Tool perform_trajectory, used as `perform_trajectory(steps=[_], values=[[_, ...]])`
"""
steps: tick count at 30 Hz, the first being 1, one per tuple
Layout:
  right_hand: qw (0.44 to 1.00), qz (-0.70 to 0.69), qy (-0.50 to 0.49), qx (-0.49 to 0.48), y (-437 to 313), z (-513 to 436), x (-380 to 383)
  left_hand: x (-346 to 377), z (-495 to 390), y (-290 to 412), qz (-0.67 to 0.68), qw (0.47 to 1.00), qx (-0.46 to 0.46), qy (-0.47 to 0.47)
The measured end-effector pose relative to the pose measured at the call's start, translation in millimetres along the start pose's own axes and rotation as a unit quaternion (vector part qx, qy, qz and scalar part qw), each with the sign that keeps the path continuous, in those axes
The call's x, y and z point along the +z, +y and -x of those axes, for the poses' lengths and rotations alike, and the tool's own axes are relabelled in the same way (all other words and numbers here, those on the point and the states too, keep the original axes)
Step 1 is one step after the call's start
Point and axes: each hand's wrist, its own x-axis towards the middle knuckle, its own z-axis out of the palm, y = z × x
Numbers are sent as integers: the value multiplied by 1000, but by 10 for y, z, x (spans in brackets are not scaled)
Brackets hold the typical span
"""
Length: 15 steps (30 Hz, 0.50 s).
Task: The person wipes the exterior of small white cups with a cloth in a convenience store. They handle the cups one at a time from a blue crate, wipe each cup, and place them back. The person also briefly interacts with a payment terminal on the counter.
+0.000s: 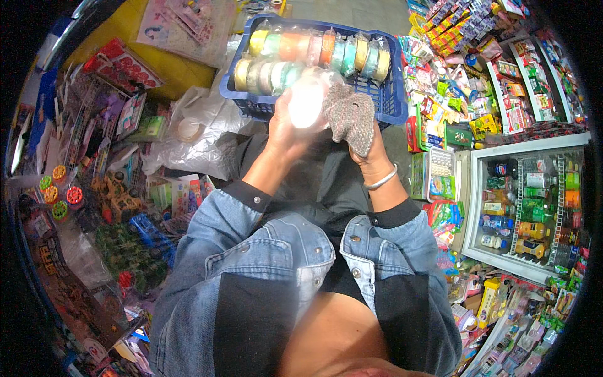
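Observation:
My left hand [288, 127] grips a round, plastic-wrapped item [306, 101] whose face is washed out white by glare; what it is I cannot tell. Against its right side my right hand [370, 141] holds a bunched grey-brown knitted cloth [351, 115]. Both hands are over the near edge of a blue plastic basket [395, 101]. Inside the basket, wrapped round items stand on edge in two rows, in yellow, green, orange and teal; an orange one [294, 46] is in the back row. The held item hides part of the front row.
A crumpled clear plastic bag [207, 141] lies left of the basket. Packaged toys, including a blue one [150, 235], crowd the left. Snack packets [435, 110] and a white-framed drinks fridge [471, 198] stand at the right. Flat packages [188, 28] lie on a yellow surface at the upper left.

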Motion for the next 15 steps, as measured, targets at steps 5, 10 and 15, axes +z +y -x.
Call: perform_trajectory(steps=[5,10,15], values=[[998,2,-54,35,-59,-7,-179,-23,1,16,12,999,2,34],[976,188,-70,-82,23,44,-222,-31,-43,39,27,999,-9,37],[998,-11,-47,43,0,1,-93,-38,-22,9,-7,1000,13,21]])
